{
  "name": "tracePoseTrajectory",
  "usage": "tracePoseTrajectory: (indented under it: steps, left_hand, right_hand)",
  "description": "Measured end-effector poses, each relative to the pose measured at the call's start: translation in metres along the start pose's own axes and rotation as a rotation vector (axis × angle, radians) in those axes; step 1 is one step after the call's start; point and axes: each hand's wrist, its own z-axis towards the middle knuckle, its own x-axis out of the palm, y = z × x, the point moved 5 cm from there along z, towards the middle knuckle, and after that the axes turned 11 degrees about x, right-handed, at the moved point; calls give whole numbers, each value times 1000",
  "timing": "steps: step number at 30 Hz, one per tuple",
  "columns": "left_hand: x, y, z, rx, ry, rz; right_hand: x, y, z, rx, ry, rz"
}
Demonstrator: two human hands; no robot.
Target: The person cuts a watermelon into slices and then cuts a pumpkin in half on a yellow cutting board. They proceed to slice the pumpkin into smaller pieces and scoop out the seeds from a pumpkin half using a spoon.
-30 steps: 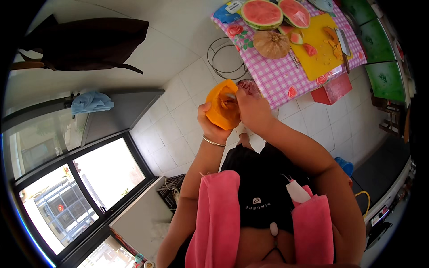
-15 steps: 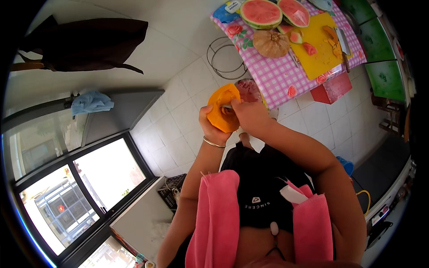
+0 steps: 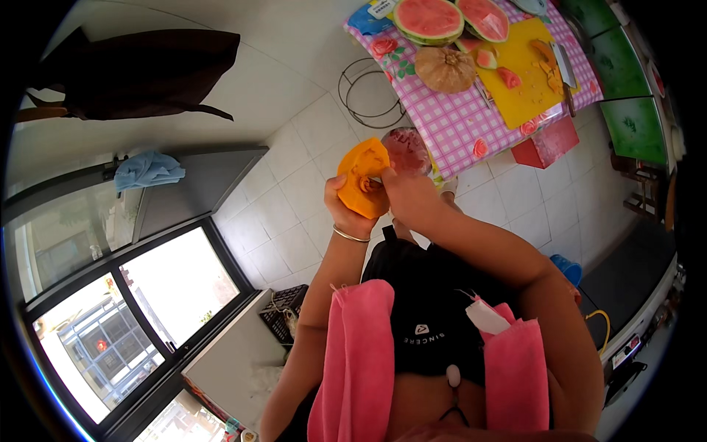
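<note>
My left hand (image 3: 346,218) cups an orange wedge of pumpkin (image 3: 359,174) from below, held out in front of my chest. My right hand (image 3: 406,196) presses against the wedge's inner side, fingers dug into the stringy orange pulp. A bangle circles my left wrist. Just beyond the wedge, on the floor, stands a round container (image 3: 407,148) with reddish scraps in it.
A table with a pink checked cloth (image 3: 458,127) carries two watermelon halves (image 3: 428,20), a brown pumpkin piece (image 3: 445,69), a yellow cutting board (image 3: 525,68) with a knife (image 3: 566,68), and orange bits. A wire ring stand (image 3: 370,94) and a red stool (image 3: 546,144) sit on the tiled floor.
Both hands and the pumpkin wedge have shifted slightly; my right hand keeps working at the pulp inside it.
</note>
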Motion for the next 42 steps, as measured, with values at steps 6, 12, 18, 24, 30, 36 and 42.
tracePoseTrajectory:
  steps: [6,12,18,24,30,36,42]
  left_hand:
    - [-7,-3,3,-41,9,-68]
    - [1,0,2,-62,-43,-47]
    - [4,-7,3,-51,84,-9]
    - [10,-21,13,-43,71,23]
    - [1,-16,11,-56,25,-14]
    - [-5,-5,9,-31,-34,-37]
    - [-5,-11,9,-47,34,-60]
  right_hand:
    - [-28,-5,22,-19,-186,-42]
    - [-34,-4,24,-78,-208,-58]
    - [-18,-21,20,33,-47,5]
    - [-8,-32,16,120,-94,-27]
    - [-35,-7,34,56,-23,-42]
    - [-7,-6,10,85,125,-112]
    - [-8,-14,13,91,84,38]
